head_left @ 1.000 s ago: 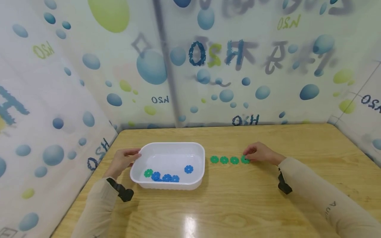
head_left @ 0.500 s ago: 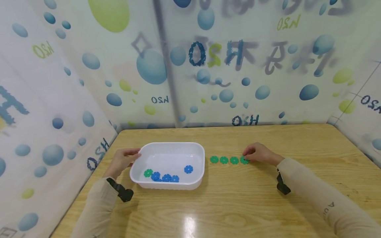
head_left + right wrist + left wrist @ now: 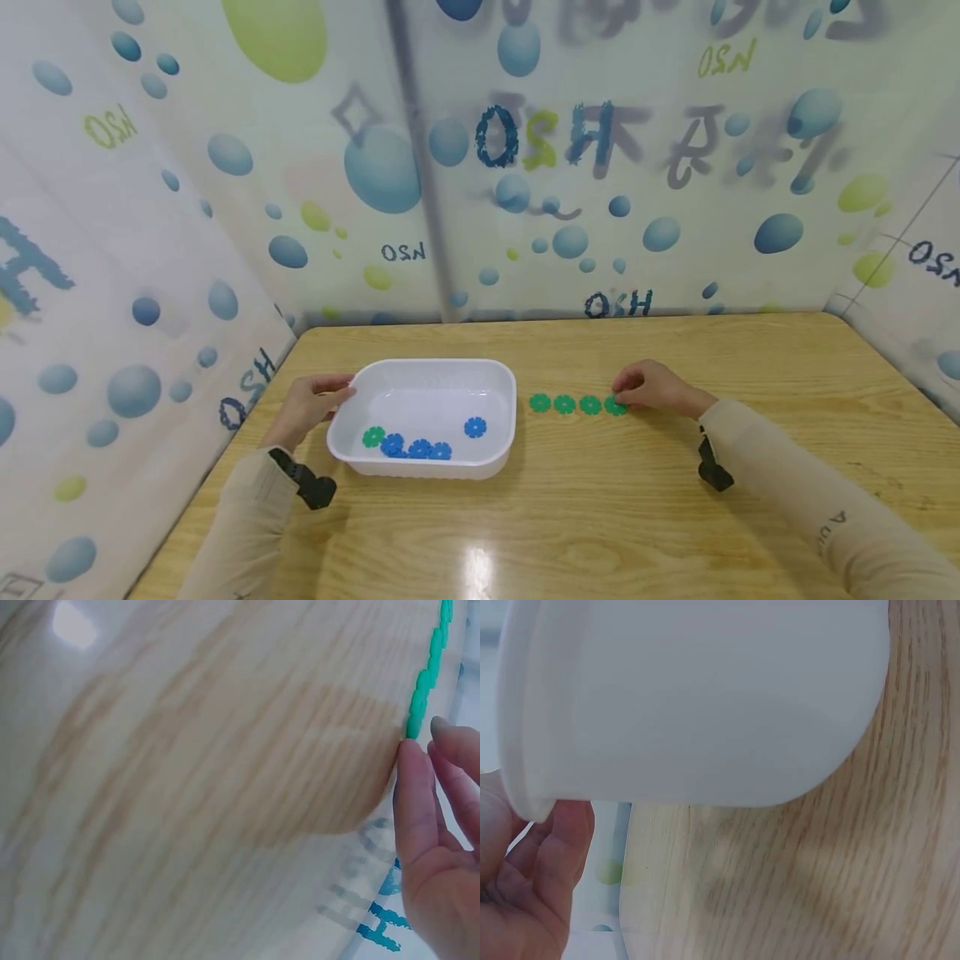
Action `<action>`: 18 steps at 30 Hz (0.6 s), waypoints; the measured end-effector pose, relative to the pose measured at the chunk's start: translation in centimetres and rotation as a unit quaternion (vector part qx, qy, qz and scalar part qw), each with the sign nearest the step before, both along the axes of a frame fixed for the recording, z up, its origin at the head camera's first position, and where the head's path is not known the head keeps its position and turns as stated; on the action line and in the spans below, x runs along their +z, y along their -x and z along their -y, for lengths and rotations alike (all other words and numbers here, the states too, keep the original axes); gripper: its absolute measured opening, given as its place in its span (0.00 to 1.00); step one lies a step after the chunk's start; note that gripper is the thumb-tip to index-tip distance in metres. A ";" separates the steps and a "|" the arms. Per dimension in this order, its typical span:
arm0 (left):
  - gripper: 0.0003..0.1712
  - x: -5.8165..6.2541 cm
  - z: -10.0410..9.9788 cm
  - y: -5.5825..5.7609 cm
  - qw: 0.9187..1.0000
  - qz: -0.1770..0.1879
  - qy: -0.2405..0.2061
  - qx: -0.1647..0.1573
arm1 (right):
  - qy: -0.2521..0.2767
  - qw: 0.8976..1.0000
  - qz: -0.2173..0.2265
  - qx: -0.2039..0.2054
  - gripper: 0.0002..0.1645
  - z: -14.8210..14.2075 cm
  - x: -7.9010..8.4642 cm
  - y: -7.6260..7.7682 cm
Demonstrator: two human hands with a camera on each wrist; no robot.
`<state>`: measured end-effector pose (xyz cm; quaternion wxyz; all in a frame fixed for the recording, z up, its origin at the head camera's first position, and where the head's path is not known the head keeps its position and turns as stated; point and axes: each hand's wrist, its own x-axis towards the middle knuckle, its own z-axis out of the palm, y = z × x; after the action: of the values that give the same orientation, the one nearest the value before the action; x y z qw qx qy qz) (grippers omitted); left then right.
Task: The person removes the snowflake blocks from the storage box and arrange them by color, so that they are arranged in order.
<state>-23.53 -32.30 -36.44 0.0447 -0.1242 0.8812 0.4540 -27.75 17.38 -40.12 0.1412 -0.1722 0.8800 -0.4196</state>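
In the head view, my left hand [image 3: 309,407] grips the left rim of a white plastic basin [image 3: 420,364], thumb and fingers on either side of the edge in the left wrist view. Inside lie a green flower-shaped disc [image 3: 373,437] and several blue flower-shaped discs [image 3: 422,449], most bunched at the near side. Right of the basin, several green discs [image 3: 565,404] run in a row on the table. With its fingertips, my right hand [image 3: 656,388] pinches the rightmost green disc [image 3: 617,406], partly covered by the fingers; this disc lies close against its neighbour.
The wooden table [image 3: 600,517] meets a wall sheet [image 3: 480,233] printed with bubbles at its back edge. Another printed sheet [image 3: 112,350] stands along the left side. Each wrist carries a black strap camera, such as the left one [image 3: 315,490].
The rightmost green disc, under my right fingertips, has shifted slightly left toward the row, then stayed there. My left hand and the basin have not visibly moved.
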 end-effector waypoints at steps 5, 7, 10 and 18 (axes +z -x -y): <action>0.27 0.1 0.0 -0.1 1.000 0.003 -0.001 -0.007 | 0.017 1.000 0.005 0.003 0.12 -0.2 1.1 -0.2; 0.27 0.1 0.1 -0.1 1.000 0.002 -0.001 -0.006 | 0.028 1.000 0.004 0.007 0.14 -0.1 1.7 -0.1; 0.28 -0.1 0.3 -0.1 1.000 -0.001 0.002 -0.002 | 0.054 0.998 0.011 0.021 0.17 0.6 2.8 -0.2; 0.28 -0.5 0.5 0.3 1.000 0.005 -0.002 0.000 | 0.083 0.994 0.015 0.074 0.16 5.1 5.3 -1.4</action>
<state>-23.82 -32.81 -36.92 0.0490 -0.1263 0.8802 0.4550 -26.36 12.26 -34.79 0.1700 -0.2421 0.8247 -0.4820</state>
